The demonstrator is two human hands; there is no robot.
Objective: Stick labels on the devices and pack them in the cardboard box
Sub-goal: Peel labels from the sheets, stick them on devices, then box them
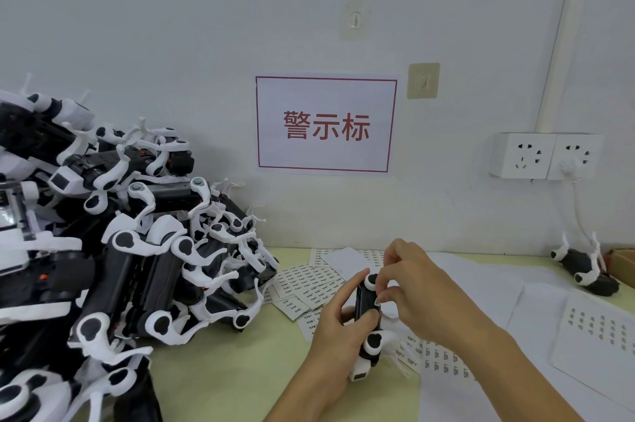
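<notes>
1. One black-and-white device [367, 301] is held above the worktop [220, 370] — gripped by the left hand [338, 325].
2. Its upper end is pinched by the right hand [412, 280] fingers.
3. Label sheets [309, 284] lie beneath.

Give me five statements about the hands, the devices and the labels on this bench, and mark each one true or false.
1. The left hand grips the black-and-white device. True.
2. The right hand rests flat on the table. False: its fingers are curled at the device's top.
3. A big pile of devices lies at the left. True.
4. The label sheets hang on the wall. False: they lie on the table.
5. One device lies alone at the far right. True.
</notes>
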